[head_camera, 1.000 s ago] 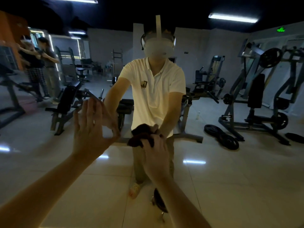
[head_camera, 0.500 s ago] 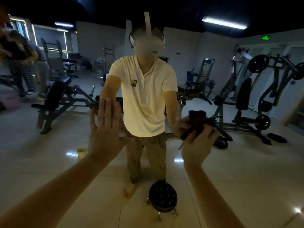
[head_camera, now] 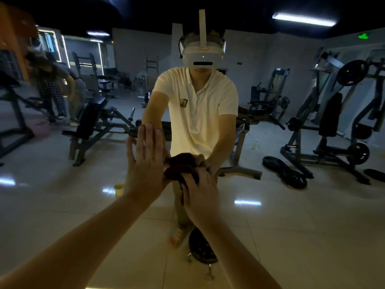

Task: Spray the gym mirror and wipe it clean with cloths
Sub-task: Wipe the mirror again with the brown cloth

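Our left hand (head_camera: 145,163) lies flat on the mirror (head_camera: 302,226), fingers straight and holding nothing. Just beside it, the dark cloth (head_camera: 181,165) is bunched against the glass, gripped by our right hand (head_camera: 200,192). We should wipe in overlapping strokes with even pressure.

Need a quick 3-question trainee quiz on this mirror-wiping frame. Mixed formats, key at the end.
1. True or false: the left hand holds the dark cloth.
2. Which hand presses the dark cloth against the mirror? A) left hand B) right hand C) both
3. Fill in: the left hand lies ___ on the mirror, fingers straight.

Key: 1 false; 2 B; 3 flat.
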Demonstrator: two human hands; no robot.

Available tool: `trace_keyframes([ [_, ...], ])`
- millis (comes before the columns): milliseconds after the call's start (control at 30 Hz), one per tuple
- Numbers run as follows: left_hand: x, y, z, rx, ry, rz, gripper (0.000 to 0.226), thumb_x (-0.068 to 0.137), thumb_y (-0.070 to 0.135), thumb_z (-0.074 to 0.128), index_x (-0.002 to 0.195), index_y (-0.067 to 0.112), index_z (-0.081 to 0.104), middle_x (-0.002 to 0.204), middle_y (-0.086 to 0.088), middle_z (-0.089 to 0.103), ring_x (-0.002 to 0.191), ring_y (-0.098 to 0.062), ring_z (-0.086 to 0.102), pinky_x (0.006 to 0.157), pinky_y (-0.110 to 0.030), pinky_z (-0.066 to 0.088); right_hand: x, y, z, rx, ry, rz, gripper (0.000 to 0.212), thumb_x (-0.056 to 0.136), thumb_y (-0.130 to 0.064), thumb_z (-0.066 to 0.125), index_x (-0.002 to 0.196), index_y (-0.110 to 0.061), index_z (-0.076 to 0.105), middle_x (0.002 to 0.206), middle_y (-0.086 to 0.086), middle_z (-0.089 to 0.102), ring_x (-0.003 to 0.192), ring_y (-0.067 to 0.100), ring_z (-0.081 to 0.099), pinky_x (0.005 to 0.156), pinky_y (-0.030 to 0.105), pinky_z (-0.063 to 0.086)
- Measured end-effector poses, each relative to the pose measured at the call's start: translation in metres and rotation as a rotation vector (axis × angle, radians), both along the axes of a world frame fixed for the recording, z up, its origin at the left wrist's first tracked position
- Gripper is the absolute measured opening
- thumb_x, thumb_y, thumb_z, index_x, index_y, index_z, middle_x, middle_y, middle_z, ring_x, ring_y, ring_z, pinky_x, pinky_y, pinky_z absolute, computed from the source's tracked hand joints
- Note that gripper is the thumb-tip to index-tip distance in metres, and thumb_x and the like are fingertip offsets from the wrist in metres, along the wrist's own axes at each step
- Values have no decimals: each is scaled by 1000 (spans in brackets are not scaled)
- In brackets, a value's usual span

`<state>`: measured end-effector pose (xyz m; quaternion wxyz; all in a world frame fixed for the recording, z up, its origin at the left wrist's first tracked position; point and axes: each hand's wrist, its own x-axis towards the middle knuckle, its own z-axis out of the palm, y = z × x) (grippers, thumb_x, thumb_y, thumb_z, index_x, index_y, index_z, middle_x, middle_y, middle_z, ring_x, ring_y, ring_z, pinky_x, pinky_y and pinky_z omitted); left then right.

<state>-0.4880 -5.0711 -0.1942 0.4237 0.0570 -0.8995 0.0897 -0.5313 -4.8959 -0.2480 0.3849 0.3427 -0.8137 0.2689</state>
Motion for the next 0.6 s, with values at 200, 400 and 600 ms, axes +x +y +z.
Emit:
trace_keyframes([
  [200,4,5,5,4,-6,40,147,72,83,70,163,-4,-6,171,-29,-4,159,-45,2,122,-67,24,-29,76,79,-282,72,-205,32,101,-24,54,132,-18,51,131,21,52,103,33,62,83,45,58],
  [400,6,13,3,19,22,21,146,71,78,71,163,-2,-9,170,-31,0,159,-46,6,121,-67,26,-36,72,73,-543,-9,-269,38,104,-29,48,138,-13,49,135,24,46,109,34,59,81,45,58],
  [600,15,-10,8,-69,-74,23,131,83,88,42,163,-5,-4,171,-28,-8,160,-43,-1,126,-63,19,3,-10,9,-90,55,-53,45,89,-15,74,130,-24,59,127,8,57,116,25,56,96,38,53],
])
